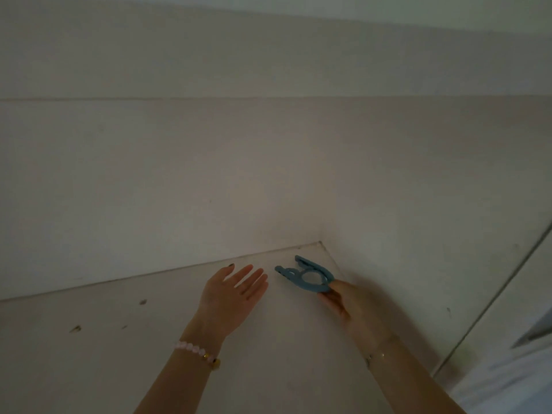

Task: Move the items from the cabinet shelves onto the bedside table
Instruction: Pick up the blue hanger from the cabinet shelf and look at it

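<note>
A blue plastic folding hanger [307, 276] lies near the back right corner of a dim, pale cabinet shelf [119, 339]. My right hand [352, 303] pinches the hanger's near end between thumb and fingers. My left hand [233, 291] hovers flat just left of the hanger, fingers spread, holding nothing. A pink bead bracelet circles the left wrist. The bedside table is out of view.
The cabinet's back wall [179, 174] and right side wall [418, 204] close in the corner. Small dark specks [74, 328] dot the shelf surface on the left. The cabinet's front edge and a light area [507, 369] show at the lower right.
</note>
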A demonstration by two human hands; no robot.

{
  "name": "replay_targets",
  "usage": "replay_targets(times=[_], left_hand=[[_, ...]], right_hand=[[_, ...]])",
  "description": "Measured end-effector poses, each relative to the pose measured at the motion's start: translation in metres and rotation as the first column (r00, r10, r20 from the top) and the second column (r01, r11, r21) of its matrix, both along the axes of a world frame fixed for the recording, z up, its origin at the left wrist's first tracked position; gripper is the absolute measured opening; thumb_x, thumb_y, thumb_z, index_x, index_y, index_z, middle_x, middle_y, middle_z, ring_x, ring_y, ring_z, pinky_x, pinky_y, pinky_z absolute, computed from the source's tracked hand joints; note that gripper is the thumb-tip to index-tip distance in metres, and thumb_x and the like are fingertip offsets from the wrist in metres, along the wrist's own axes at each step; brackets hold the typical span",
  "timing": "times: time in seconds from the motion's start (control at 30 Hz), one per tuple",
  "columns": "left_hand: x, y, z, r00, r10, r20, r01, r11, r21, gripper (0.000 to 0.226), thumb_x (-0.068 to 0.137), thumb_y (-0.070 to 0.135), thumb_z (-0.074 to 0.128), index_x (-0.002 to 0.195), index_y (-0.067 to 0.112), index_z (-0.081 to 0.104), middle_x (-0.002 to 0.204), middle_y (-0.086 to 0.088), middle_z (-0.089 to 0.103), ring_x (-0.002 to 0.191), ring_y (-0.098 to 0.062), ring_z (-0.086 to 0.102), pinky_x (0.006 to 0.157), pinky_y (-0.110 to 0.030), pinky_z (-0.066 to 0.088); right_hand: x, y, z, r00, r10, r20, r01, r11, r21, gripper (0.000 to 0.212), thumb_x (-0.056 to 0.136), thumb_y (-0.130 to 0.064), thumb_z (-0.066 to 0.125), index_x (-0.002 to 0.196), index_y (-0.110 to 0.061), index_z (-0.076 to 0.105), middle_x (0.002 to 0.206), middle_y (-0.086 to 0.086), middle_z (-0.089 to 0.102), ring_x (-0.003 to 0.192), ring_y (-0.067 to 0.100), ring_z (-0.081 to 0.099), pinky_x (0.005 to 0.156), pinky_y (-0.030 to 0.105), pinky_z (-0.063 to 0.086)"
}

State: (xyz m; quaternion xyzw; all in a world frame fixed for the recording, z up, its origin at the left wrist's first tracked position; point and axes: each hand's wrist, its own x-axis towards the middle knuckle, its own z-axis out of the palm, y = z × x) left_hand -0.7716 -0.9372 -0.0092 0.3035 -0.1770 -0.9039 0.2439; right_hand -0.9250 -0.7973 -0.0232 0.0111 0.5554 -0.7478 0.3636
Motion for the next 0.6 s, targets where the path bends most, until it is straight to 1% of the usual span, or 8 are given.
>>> replay_targets(times=[0.2, 0.23, 0.3, 0.33, 0.4, 0.43, 0.5, 0.6], left_hand=[[0.011, -0.001, -0.007, 0.999, 0.041, -0.023, -0.041, 0.999, 0.014, 0.034, 0.093, 0.019, 0.044, 0.115, -0.006, 0.052, 0.12, -0.026, 0.056, 0.113, -0.04, 0.052, 0.085, -0.049, 0.047], [0.014, -0.001, -0.008, 0.999, 0.043, -0.031, -0.043, 0.999, 0.013, 0.033, 0.093, 0.019, 0.044, 0.114, -0.005, 0.053, 0.119, -0.026, 0.057, 0.111, -0.04, 0.053, 0.083, -0.051, 0.051], [0.021, -0.002, -0.01, 0.998, 0.051, -0.043, -0.05, 0.999, 0.011, 0.033, 0.091, 0.018, 0.045, 0.114, -0.005, 0.053, 0.117, -0.025, 0.059, 0.109, -0.039, 0.055, 0.075, -0.053, 0.053], [0.025, -0.003, -0.01, 0.997, 0.056, -0.047, -0.056, 0.998, 0.01, 0.033, 0.091, 0.018, 0.045, 0.114, -0.005, 0.053, 0.116, -0.024, 0.059, 0.108, -0.038, 0.056, 0.072, -0.055, 0.052], [0.032, -0.003, -0.011, 0.996, 0.071, -0.05, -0.07, 0.997, 0.012, 0.034, 0.09, 0.018, 0.046, 0.115, -0.004, 0.053, 0.115, -0.024, 0.06, 0.107, -0.037, 0.056, 0.071, -0.056, 0.051], [0.035, -0.003, -0.011, 0.996, 0.078, -0.052, -0.077, 0.997, 0.011, 0.034, 0.089, 0.017, 0.046, 0.115, -0.004, 0.053, 0.115, -0.024, 0.06, 0.108, -0.037, 0.056, 0.071, -0.056, 0.051], [0.042, -0.002, -0.012, 0.995, 0.085, -0.051, -0.085, 0.996, 0.004, 0.034, 0.089, 0.018, 0.046, 0.114, -0.004, 0.054, 0.115, -0.023, 0.061, 0.106, -0.037, 0.058, 0.071, -0.055, 0.052], [0.049, 0.0, -0.012, 0.995, 0.09, -0.047, -0.091, 0.996, -0.012, 0.034, 0.089, 0.019, 0.047, 0.113, -0.003, 0.055, 0.113, -0.022, 0.063, 0.098, -0.035, 0.064, 0.071, -0.052, 0.054]], right_hand=[[-0.005, -0.024, -0.007, 0.997, -0.076, 0.032, 0.077, 0.996, -0.037, 0.019, 0.087, 0.008, 0.051, 0.105, 0.005, 0.059, 0.084, 0.011, 0.06, 0.073, 0.017, 0.056, 0.08, 0.025, 0.051], [-0.006, -0.027, -0.008, 0.996, -0.083, 0.027, 0.085, 0.995, -0.055, 0.022, 0.088, 0.009, 0.05, 0.108, 0.007, 0.058, 0.086, 0.01, 0.06, 0.074, 0.017, 0.056, 0.077, 0.022, 0.052], [-0.009, -0.031, -0.011, 0.995, -0.097, 0.001, 0.097, 0.993, -0.074, 0.027, 0.088, 0.011, 0.048, 0.113, 0.009, 0.057, 0.09, 0.009, 0.06, 0.075, 0.016, 0.056, 0.062, 0.014, 0.053], [-0.01, -0.032, -0.013, 0.994, -0.105, -0.018, 0.103, 0.992, -0.069, 0.029, 0.087, 0.012, 0.047, 0.115, 0.009, 0.056, 0.093, 0.01, 0.061, 0.078, 0.016, 0.056, 0.062, 0.014, 0.053], [-0.014, -0.037, -0.015, 0.991, -0.12, -0.06, 0.118, 0.992, -0.041, 0.034, 0.086, 0.014, 0.045, 0.117, 0.008, 0.056, 0.102, 0.013, 0.061, 0.086, 0.02, 0.059, 0.076, 0.023, 0.052], [-0.014, -0.039, -0.015, 0.99, -0.116, -0.077, 0.115, 0.993, -0.022, 0.033, 0.085, 0.015, 0.043, 0.114, 0.007, 0.057, 0.099, 0.013, 0.061, 0.083, 0.02, 0.058, 0.074, 0.024, 0.051], [-0.013, -0.04, -0.011, 0.991, -0.1, -0.083, 0.101, 0.995, 0.01, 0.026, 0.085, 0.013, 0.041, 0.092, -0.002, 0.06, 0.081, 0.005, 0.054, 0.067, 0.012, 0.049, 0.056, 0.017, 0.045], [-0.011, -0.037, -0.003, 0.995, -0.084, -0.047, 0.086, 0.995, 0.042, 0.026, 0.087, 0.006, 0.041, 0.069, -0.011, 0.049, 0.066, 0.002, 0.039, 0.057, 0.01, 0.035, 0.052, 0.018, 0.031]])
